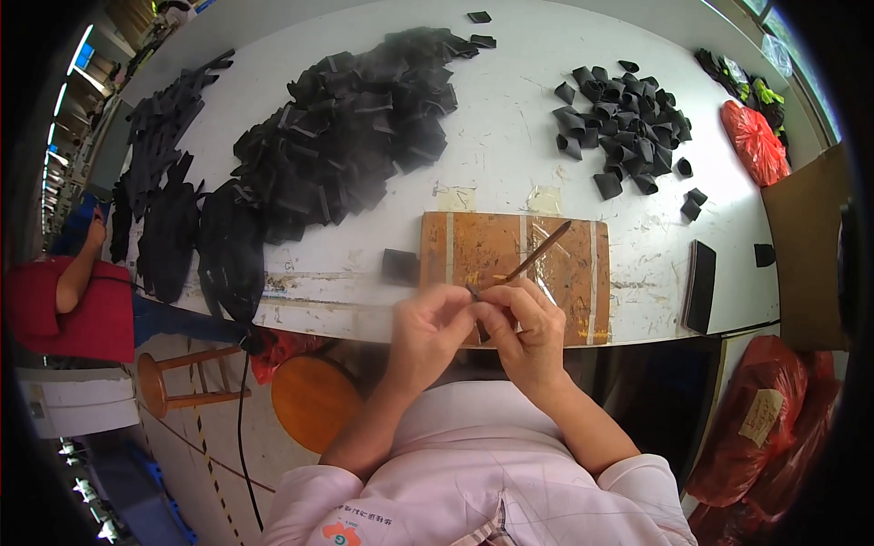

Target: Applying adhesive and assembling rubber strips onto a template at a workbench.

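Close together over the front edge of a brown board (438,314), my two hands work on a small black fabric piece (482,333), mostly hidden by the fingers. My left hand (428,326) is closed in a pinch on it. From the other side, my right hand (528,329) pinches the same piece. A thin dark brown stick with an orange end (544,247), like a brush or pencil, also sits in my right hand and slants up to the right. A flat black fabric piece (400,266) lies beside the board's left edge.
A large heap of black fabric pieces (346,136) covers the table's left half; black loops (628,127) lie at back right. Black strips (164,136) are far left. A dark block (699,287) stands right. A person in red (73,309) and a stool (314,400) are left.
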Action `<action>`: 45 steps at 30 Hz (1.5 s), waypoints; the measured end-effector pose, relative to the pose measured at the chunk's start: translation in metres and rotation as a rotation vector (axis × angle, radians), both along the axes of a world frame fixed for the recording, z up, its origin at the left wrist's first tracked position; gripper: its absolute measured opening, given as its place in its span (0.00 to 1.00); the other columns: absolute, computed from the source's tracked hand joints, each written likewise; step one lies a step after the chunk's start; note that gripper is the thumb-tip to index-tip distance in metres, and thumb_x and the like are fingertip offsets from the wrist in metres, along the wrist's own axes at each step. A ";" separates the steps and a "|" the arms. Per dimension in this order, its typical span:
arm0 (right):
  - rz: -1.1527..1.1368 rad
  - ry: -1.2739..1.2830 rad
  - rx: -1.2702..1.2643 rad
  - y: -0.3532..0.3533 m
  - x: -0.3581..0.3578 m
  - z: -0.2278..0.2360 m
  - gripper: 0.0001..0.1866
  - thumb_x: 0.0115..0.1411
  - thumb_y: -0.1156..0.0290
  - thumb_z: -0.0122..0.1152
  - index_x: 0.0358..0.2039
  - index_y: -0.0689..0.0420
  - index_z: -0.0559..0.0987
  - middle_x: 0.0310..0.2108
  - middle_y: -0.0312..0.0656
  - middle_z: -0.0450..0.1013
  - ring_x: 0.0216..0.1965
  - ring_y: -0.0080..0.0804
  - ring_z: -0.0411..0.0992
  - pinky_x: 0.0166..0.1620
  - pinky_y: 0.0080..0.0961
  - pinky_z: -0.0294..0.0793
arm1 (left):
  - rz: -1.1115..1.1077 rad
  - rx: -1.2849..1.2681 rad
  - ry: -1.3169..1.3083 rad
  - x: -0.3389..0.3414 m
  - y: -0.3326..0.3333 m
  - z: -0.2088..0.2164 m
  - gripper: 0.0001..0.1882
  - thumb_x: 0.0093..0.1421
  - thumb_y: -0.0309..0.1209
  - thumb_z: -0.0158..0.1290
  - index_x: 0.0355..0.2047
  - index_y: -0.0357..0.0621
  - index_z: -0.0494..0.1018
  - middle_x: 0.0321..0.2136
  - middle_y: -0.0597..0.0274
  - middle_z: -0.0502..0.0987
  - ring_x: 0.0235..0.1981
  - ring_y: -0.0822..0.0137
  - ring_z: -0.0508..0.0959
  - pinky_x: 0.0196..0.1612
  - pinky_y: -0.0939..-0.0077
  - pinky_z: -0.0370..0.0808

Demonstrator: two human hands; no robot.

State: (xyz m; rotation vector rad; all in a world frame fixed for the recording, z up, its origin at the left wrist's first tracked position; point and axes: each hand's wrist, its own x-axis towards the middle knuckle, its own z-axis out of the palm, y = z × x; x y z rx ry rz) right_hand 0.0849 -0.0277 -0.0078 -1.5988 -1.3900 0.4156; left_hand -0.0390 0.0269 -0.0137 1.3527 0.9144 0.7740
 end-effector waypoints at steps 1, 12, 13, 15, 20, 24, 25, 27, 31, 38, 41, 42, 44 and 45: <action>-0.020 0.097 0.040 -0.001 0.000 -0.003 0.09 0.46 0.72 0.61 0.29 0.59 0.74 0.22 0.42 0.66 0.26 0.36 0.68 0.24 0.28 0.68 | -0.004 0.001 0.000 0.003 -0.003 0.000 0.02 0.51 0.22 0.53 0.26 0.37 0.71 0.20 0.64 0.74 0.20 0.78 0.71 0.24 0.83 0.68; -0.153 -0.055 0.087 0.002 0.003 -0.017 0.05 0.46 0.79 0.55 0.26 0.61 0.73 0.22 0.39 0.66 0.20 0.32 0.67 0.22 0.26 0.67 | 0.135 -0.558 -0.497 0.013 0.000 0.015 0.08 0.50 0.16 0.48 0.31 0.36 0.68 0.22 0.64 0.73 0.10 0.85 0.60 0.11 0.91 0.55; -0.155 -0.057 0.090 0.000 0.006 -0.015 0.05 0.46 0.79 0.55 0.26 0.61 0.73 0.22 0.39 0.66 0.20 0.32 0.67 0.22 0.26 0.67 | 0.017 -0.748 -0.685 0.010 0.004 0.016 0.08 0.49 0.16 0.48 0.31 0.36 0.68 0.22 0.64 0.72 0.10 0.85 0.60 0.11 0.91 0.55; 0.034 0.830 -0.190 -0.005 0.015 -0.008 0.02 0.51 0.79 0.53 0.26 0.60 0.74 0.26 0.35 0.70 0.21 0.25 0.68 0.21 0.20 0.67 | -0.051 -0.739 -0.683 0.008 0.003 0.015 0.08 0.49 0.15 0.46 0.31 0.36 0.68 0.22 0.64 0.72 0.10 0.84 0.61 0.11 0.89 0.56; 0.437 1.770 -0.200 -0.012 0.024 0.007 0.07 0.56 0.67 0.52 0.26 0.56 0.73 0.28 0.32 0.68 0.32 0.13 0.62 0.33 0.14 0.64 | 0.117 0.292 -0.194 0.034 -0.013 0.024 0.07 0.49 0.15 0.41 0.29 0.34 0.67 0.21 0.63 0.70 0.12 0.81 0.62 0.12 0.86 0.59; 0.254 0.866 -0.244 -0.006 0.042 0.063 0.13 0.59 0.62 0.50 0.24 0.58 0.71 0.21 0.29 0.63 0.25 0.12 0.58 0.28 0.11 0.60 | 0.030 -0.454 -0.626 0.040 0.006 0.053 0.05 0.51 0.18 0.41 0.29 0.35 0.65 0.25 0.55 0.70 0.08 0.82 0.58 0.08 0.86 0.56; 0.256 0.864 -0.242 0.001 0.044 0.077 0.13 0.59 0.62 0.50 0.24 0.58 0.71 0.21 0.29 0.63 0.25 0.12 0.58 0.28 0.11 0.60 | 0.029 -0.451 -0.628 0.041 0.014 0.059 0.05 0.51 0.18 0.41 0.29 0.35 0.65 0.25 0.55 0.70 0.08 0.82 0.58 0.08 0.86 0.56; 0.264 0.828 -0.066 0.017 0.048 0.095 0.14 0.58 0.62 0.53 0.22 0.58 0.69 0.16 0.27 0.58 0.17 0.13 0.53 0.20 0.10 0.51 | -0.455 -1.218 -1.322 0.043 0.024 0.071 0.06 0.51 0.19 0.40 0.31 0.35 0.64 0.27 0.51 0.69 0.05 0.81 0.53 0.06 0.87 0.52; 0.373 0.865 -0.124 0.035 0.072 0.086 0.14 0.58 0.62 0.52 0.22 0.58 0.70 0.16 0.27 0.59 0.17 0.12 0.53 0.19 0.09 0.51 | -0.421 -1.091 -1.181 0.048 0.037 0.062 0.05 0.58 0.24 0.42 0.34 0.41 0.67 0.25 0.58 0.71 0.07 0.83 0.53 0.08 0.90 0.50; 0.402 0.804 -0.171 0.035 0.073 0.060 0.19 0.59 0.57 0.49 0.22 0.61 0.70 0.13 0.29 0.60 0.17 0.15 0.58 0.23 0.13 0.58 | -0.158 -0.453 -0.745 0.056 0.023 0.063 0.13 0.56 0.24 0.46 0.42 0.34 0.67 0.30 0.57 0.73 0.19 0.79 0.66 0.20 0.87 0.64; 0.097 0.518 -0.051 0.026 0.068 0.059 0.19 0.58 0.56 0.51 0.27 0.62 0.71 0.17 0.34 0.64 0.22 0.21 0.64 0.26 0.17 0.64 | -0.022 0.096 -0.449 0.056 0.029 0.068 0.17 0.54 0.22 0.48 0.45 0.37 0.65 0.30 0.60 0.72 0.38 0.70 0.71 0.40 0.80 0.69; 0.054 0.292 0.129 0.023 0.068 0.059 0.19 0.56 0.56 0.53 0.30 0.62 0.72 0.20 0.36 0.65 0.25 0.25 0.66 0.28 0.19 0.65 | -0.107 0.349 -0.343 0.056 0.035 0.072 0.14 0.53 0.22 0.49 0.42 0.37 0.68 0.30 0.60 0.73 0.36 0.68 0.72 0.39 0.80 0.69; 0.022 0.014 0.308 0.018 0.064 0.061 0.18 0.48 0.59 0.61 0.33 0.60 0.73 0.28 0.41 0.68 0.30 0.35 0.67 0.30 0.25 0.67 | -0.211 0.577 -0.293 0.059 0.039 0.073 0.09 0.50 0.21 0.51 0.34 0.37 0.73 0.31 0.59 0.73 0.33 0.65 0.73 0.37 0.78 0.69; 0.020 0.014 0.312 0.018 0.061 0.062 0.18 0.48 0.59 0.61 0.33 0.60 0.73 0.28 0.41 0.68 0.30 0.35 0.67 0.30 0.25 0.67 | -0.214 0.581 -0.293 0.058 0.039 0.071 0.09 0.50 0.21 0.51 0.34 0.37 0.73 0.31 0.59 0.73 0.33 0.65 0.73 0.37 0.78 0.69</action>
